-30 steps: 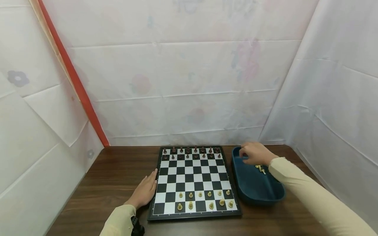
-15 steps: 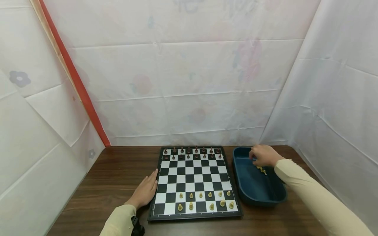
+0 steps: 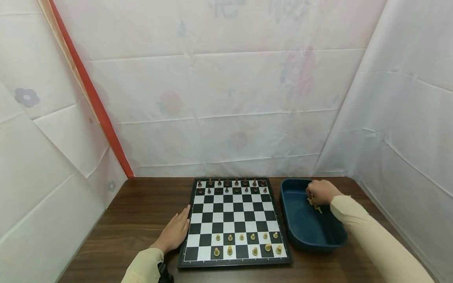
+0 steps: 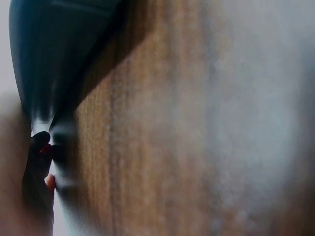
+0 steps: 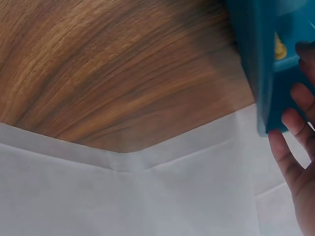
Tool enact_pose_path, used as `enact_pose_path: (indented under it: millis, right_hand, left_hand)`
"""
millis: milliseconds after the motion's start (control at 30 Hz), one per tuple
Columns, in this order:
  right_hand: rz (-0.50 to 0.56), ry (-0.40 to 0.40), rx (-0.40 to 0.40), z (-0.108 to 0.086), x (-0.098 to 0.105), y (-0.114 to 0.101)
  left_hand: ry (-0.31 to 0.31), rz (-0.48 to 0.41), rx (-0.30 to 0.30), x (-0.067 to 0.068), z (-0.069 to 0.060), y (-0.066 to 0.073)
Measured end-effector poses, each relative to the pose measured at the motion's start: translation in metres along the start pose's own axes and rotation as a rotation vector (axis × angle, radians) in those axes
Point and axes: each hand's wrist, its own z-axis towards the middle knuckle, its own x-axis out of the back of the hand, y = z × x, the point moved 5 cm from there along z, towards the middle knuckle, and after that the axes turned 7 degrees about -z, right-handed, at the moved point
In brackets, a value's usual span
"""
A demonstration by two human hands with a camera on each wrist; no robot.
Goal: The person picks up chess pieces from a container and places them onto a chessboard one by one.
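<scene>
The left hand (image 3: pixel 174 232) lies flat, fingers straight, against the left edge of the chessboard (image 3: pixel 228 216). Blurred fingers of this hand (image 4: pixel 39 167) show beside the dark board (image 4: pixel 59 49) in the left wrist view. Over the far right part of the blue tray (image 3: pixel 308 236), the right hand (image 3: pixel 323 192) reaches down to small yellow pieces (image 3: pixel 315 207), its fingertips hidden from above. In the right wrist view the right hand (image 5: pixel 300 142) has loosely bent, spread fingers at the tray (image 5: pixel 266 73), near a yellow piece (image 5: pixel 280 49); no grip shows.
Several yellow pieces (image 3: pixel 230 250) stand in two rows at the board's near side, and dark red pieces (image 3: pixel 227 190) in two rows at its far side. The tray stands right of the board on the wooden table (image 3: pixel 141 208). White sheets (image 3: pixel 226 98) hang behind and at both sides.
The right hand has moved to the right and lower within the tray, to the yellow pieces, which it now partly covers. The left hand stays at the board's edge.
</scene>
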Motion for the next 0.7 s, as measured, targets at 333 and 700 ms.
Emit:
enact_pose_path:
  millis: [333,700]
  right_hand:
    - [-0.226,0.115,0.071,0.002,-0.006,-0.007]
    - [-0.261,0.088,0.043,0.008,-0.027,-0.002]
  left_hand:
    - [0.011,-0.004,-0.002,0.001,-0.001,0.001]
    - [0.023,0.007,0.001,0.0,0.0,-0.001]
